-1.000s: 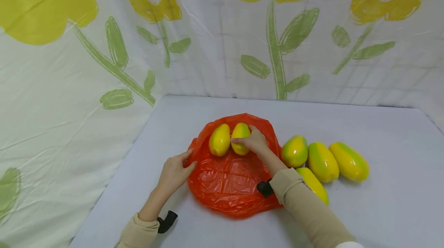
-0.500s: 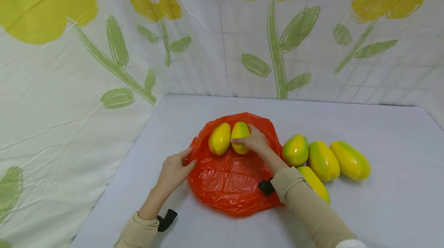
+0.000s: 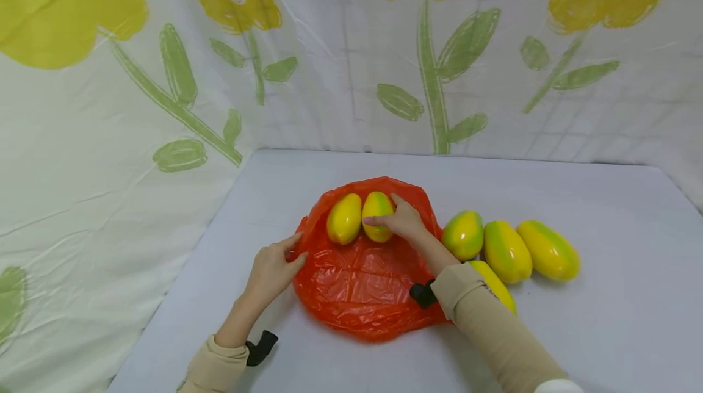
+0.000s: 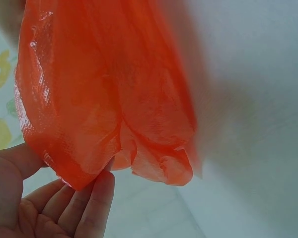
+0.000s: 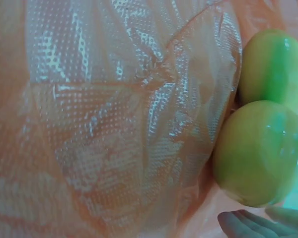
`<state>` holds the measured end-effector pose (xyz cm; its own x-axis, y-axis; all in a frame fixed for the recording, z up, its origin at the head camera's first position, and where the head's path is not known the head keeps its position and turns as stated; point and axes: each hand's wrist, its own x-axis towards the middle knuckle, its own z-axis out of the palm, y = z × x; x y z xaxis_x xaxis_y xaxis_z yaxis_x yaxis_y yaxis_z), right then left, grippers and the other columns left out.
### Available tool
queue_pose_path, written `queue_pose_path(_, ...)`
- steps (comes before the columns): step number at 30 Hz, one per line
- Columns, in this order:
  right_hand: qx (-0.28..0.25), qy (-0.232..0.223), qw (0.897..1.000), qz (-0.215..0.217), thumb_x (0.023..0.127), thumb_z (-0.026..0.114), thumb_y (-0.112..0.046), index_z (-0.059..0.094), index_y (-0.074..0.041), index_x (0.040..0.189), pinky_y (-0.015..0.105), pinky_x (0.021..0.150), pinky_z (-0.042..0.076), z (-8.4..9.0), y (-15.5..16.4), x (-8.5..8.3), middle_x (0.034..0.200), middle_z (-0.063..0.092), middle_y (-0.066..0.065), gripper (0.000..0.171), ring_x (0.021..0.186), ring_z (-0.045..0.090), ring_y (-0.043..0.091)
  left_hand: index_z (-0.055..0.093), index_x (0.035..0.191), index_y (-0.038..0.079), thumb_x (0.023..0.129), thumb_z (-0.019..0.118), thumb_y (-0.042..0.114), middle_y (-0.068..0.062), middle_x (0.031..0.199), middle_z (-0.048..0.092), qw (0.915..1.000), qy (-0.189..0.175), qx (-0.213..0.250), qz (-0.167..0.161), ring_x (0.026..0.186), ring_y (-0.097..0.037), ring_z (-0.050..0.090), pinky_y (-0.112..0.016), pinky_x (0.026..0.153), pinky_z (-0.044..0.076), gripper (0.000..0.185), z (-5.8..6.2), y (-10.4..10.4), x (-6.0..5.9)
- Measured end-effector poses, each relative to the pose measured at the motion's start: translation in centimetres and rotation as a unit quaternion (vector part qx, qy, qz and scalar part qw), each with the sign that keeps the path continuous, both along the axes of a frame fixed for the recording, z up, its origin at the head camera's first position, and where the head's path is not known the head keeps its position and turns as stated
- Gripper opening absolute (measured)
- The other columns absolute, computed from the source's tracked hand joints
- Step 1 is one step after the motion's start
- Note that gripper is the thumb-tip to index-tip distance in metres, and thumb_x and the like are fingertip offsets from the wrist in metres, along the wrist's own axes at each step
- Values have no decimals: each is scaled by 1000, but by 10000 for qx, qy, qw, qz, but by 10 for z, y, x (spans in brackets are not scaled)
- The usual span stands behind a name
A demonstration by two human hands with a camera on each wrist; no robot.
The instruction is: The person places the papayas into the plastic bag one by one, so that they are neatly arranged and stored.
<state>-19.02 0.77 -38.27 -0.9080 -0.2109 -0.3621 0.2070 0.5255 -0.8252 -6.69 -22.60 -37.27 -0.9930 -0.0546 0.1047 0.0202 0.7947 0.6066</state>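
A red plastic bag (image 3: 357,283) lies spread with its mouth wide, two yellow-green papayas side by side at its far end. My right hand (image 3: 406,222) holds the right papaya (image 3: 378,204), thumb across its near side and a finger along its right. The other papaya (image 3: 344,220) touches or nearly touches it on the left. In the right wrist view, fingertips (image 5: 236,223) show beside the nearer papaya (image 5: 260,153). My left hand (image 3: 271,271) pinches the bag's left rim; the left wrist view shows the thumb and fingers on either side of the film (image 4: 99,89).
Several more papayas (image 3: 508,252) sit in a group right of the bag, one partly behind my right sleeve (image 3: 483,313). The white table (image 3: 620,313) meets a flower-printed curtain (image 3: 329,75) at the back and left. Black wrist mounts (image 3: 260,348) jut from both cuffs.
Both hands keep their places on the bag and papaya. The whole head view has shifted by a few pixels; nothing else has visibly moved.
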Motion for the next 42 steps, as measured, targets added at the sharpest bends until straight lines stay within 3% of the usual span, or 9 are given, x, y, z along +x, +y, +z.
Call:
queue_pose_path(4, 38, -59, 10000, -40, 83, 74, -36, 22, -9, 155, 55, 109, 31, 4, 2, 1, 156, 26, 19, 92, 137, 29, 39, 60, 126, -8, 87, 66, 4, -11, 68, 61, 10000, 64, 32, 1, 49, -13, 34, -22, 46, 27, 41, -1, -1, 0)
queue_pose_path(7, 26, -88, 9999, -98, 84, 73, -34, 24, -8, 154, 54, 110, 30, 7, 5, 3, 156, 25, 19, 89, 138, 28, 39, 60, 126, -9, 87, 66, 4, -18, 87, 69, 9999, 84, 62, -2, 48, -13, 33, -22, 45, 27, 42, -2, -1, 1)
queue_pose_path(10, 26, -73, 9998, -163, 85, 72, -34, 25, -6, 153, 54, 109, 31, 11, 8, 5, 155, 27, 20, 87, 137, 30, 38, 60, 126, -9, 87, 66, 5, -14, 75, 66, 10000, 46, 35, 3, 48, -13, 32, -22, 45, 27, 42, -2, 0, 0)
queue_pose_path(14, 31, 53, 9999, -121, 86, 71, -35, 25, -4, 153, 54, 109, 32, 20, 11, 9, 155, 28, 20, 87, 136, 32, 38, 60, 126, -8, 87, 65, 5, -3, 56, 48, 10000, -7, -34, 30, 48, -13, 33, -22, 46, 27, 42, -1, 1, 0)
queue_pose_path(23, -104, 396, 9988, 250, 87, 70, -35, 25, -5, 154, 53, 110, 29, 49, 20, 27, 157, 28, 15, 86, 141, 27, 35, 59, 127, -8, 88, 65, 5, 0, 53, 39, 9999, -102, 34, 16, 46, -13, 31, -21, 45, 27, 42, 1, 3, 0)
queue_pose_path(26, -269, 481, 9975, 448, 88, 70, -35, 24, -6, 154, 54, 111, 28, 59, 25, 35, 158, 26, 13, 86, 143, 25, 35, 59, 128, -8, 89, 64, 5, -1, 55, 44, 9999, -121, 71, -12, 45, -12, 31, -21, 45, 27, 42, 2, 3, -1)
queue_pose_path(32, -666, 545, 9928, 834, 87, 72, -33, 26, -10, 154, 58, 111, 25, 73, 34, 54, 158, 26, 8, 85, 144, 20, 33, 59, 128, -8, 88, 65, 5, -14, 77, 66, 9999, -53, 92, -33, 45, -12, 31, -21, 44, 26, 42, 1, 3, -2)
queue_pose_path(39, -1327, 203, 9845, 1131, 86, 73, -31, 29, -12, 154, 51, 110, 31, 79, 45, 81, 158, 29, 3, 83, 144, 25, 30, 60, 127, -8, 87, 65, 5, -20, 87, 68, 10000, -18, 28, -18, 47, -13, 32, -22, 44, 26, 42, 1, 3, -2)
queue_pose_path(42, -1396, 223, 9819, 1259, 87, 73, -31, 29, -12, 154, 52, 109, 31, 79, 50, 93, 157, 30, 4, 83, 144, 26, 31, 59, 127, -8, 87, 65, 5, -16, 76, 65, 10000, -34, 23, -22, 47, -13, 30, -22, 45, 25, 42, 0, 4, -2)
